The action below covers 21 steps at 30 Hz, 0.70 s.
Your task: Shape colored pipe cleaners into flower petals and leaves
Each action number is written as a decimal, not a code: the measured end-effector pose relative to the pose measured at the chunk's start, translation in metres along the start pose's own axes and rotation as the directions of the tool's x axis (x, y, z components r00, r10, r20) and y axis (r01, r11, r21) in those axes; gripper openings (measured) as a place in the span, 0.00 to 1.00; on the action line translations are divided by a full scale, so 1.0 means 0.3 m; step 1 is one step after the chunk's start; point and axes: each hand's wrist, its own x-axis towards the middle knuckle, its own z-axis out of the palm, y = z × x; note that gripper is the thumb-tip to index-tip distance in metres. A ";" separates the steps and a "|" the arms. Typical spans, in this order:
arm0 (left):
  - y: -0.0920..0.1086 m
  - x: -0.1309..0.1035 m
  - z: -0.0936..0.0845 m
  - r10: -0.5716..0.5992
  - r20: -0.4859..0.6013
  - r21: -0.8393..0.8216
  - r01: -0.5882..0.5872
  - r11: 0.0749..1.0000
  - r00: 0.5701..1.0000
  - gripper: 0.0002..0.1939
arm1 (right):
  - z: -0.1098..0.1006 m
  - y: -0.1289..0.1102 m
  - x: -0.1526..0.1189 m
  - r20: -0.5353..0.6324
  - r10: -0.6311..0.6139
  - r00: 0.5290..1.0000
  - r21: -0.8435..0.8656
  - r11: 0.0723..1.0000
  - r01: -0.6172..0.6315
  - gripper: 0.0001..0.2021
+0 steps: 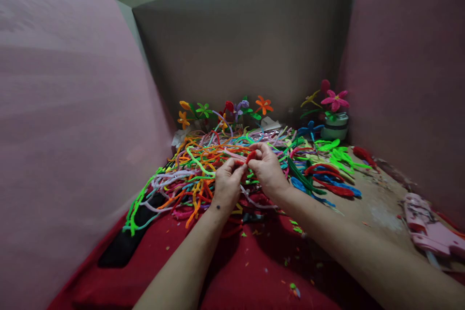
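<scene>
Both hands meet over a heap of many-coloured pipe cleaners, pinching a red pipe cleaner between them. My left hand has thumb and fingers closed near one end of it. From the right, my right hand grips its bent or looped part with thumb and forefinger. How the red piece is shaped inside the fingers is partly hidden. Just right of my right hand lie dark green, red and blue pipe cleaner loops.
Finished pipe cleaner flowers stand along the back, with a pink flower in a pale pot at right. A pink glue gun lies far right. Scraps dot the red cloth; a black flat object is at left. Pink walls flank both sides.
</scene>
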 end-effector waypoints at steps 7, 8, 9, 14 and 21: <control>0.011 0.023 -0.023 -0.126 0.078 -0.186 0.138 0.973 0.989 0.10 | 0.003 -0.010 -0.005 0.047 -0.009 0.999 -0.060 0.998 0.012 0.14; 0.013 0.025 -0.025 -0.126 0.083 -0.184 0.140 0.973 0.988 0.10 | 0.000 -0.015 0.000 0.047 0.012 0.999 -0.062 0.998 -0.009 0.12; 0.016 0.025 -0.027 -0.130 0.088 -0.183 0.144 0.973 0.988 0.10 | -0.004 -0.020 0.005 0.046 0.028 0.999 -0.070 0.997 -0.025 0.09; 0.026 0.020 -0.031 -0.160 0.117 -0.165 0.178 0.970 0.980 0.09 | -0.023 -0.032 0.027 0.076 0.034 0.997 -0.122 0.992 -0.024 0.07; 0.042 0.010 -0.033 -0.172 0.142 0.045 0.167 0.985 0.975 0.12 | -0.020 -0.040 0.013 0.048 -0.049 0.998 -0.304 0.951 0.062 0.08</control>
